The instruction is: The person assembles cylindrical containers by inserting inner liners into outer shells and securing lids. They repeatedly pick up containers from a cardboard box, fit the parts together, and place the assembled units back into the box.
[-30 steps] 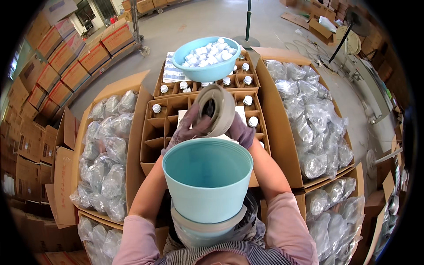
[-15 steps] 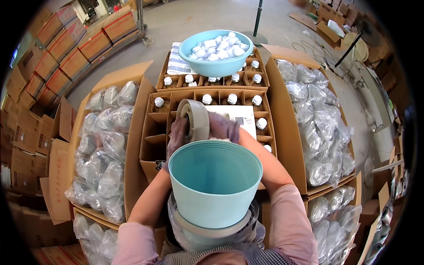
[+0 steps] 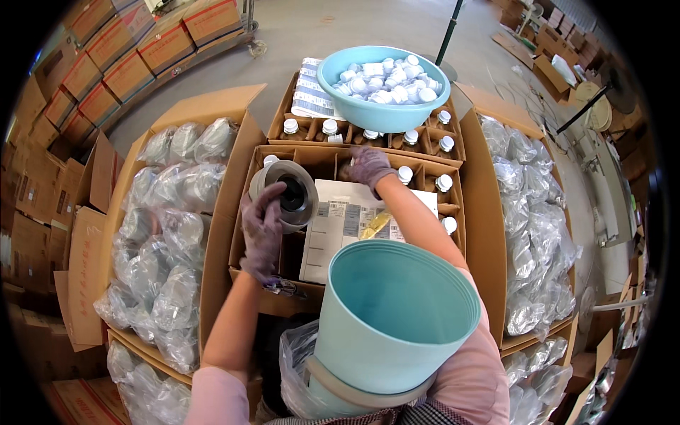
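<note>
My left hand (image 3: 262, 234), in a mauve glove, grips a grey round ring-like part (image 3: 303, 190) with a dark hollow middle, tilted above the divided carton. My gloved right hand (image 3: 372, 170) reaches into that divided carton (image 3: 312, 153), its fingers closed round the top of a bottle, largely hidden by the hand. White-capped bottles (image 3: 404, 175) stand in neighbouring cells. Across the carton lies a stack of printed label sheets (image 3: 329, 234) with a yellow scrap (image 3: 375, 225) on it. Close to my body stands a light-blue bucket (image 3: 397, 312) with a grey band round it.
A blue basin (image 3: 386, 117) full of white caps sits on another bottle carton (image 3: 283, 134) behind. Open cartons of plastic-wrapped clear items flank me left (image 3: 170, 234) and right (image 3: 528, 227). Stacked boxes (image 3: 120, 78) line the far left; a dark pole (image 3: 450, 32) rises behind.
My right hand has left the grey part and moved forward to a bottle. My left hand keeps the part, now turned to show its hollow. The view has shifted, uncovering the label sheets.
</note>
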Available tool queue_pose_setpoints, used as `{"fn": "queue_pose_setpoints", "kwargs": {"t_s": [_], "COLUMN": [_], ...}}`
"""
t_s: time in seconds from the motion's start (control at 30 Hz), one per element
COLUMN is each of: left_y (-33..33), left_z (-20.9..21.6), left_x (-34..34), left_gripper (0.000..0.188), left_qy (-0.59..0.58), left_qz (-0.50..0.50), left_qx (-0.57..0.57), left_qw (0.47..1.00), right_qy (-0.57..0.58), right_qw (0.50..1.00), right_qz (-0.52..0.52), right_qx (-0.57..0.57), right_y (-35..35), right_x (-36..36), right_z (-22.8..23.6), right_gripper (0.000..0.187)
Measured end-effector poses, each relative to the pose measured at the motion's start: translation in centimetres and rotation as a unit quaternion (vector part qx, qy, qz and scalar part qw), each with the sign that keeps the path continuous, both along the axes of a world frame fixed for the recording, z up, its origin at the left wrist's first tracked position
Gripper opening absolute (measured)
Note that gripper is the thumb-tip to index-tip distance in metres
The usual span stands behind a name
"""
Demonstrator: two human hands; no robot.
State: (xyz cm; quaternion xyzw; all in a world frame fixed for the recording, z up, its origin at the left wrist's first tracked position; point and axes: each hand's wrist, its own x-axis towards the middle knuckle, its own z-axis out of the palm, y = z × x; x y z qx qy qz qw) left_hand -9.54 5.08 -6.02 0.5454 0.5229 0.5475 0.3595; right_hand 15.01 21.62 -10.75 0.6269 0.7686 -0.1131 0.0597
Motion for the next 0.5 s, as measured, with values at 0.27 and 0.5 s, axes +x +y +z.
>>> {"fn": "queue_pose_setpoints", "kwargs": {"t_s": [0.27,0.5], "left_y": [4.4,2.4], "left_z": [4.0,8.7], "left_x": [2.7,9.1], "left_gripper": [0.071,0.077], "left_qy": [0.018,-0.357], "left_qz": [-0.237,-0.426], "left_qx": [-0.124,0.033], "left_qw": [0.963,0.831], "right_qy": [0.175,0.232], "right_qw": [0.91,0.842], "right_qz": [0.156,0.424], "right_qx": [0.341,0.238], "right_y": [-12.8,-22.4], "right_x": [0.0,3.5], "right_z": [22.8,27.2], "right_gripper": [0.051,0.065]}}
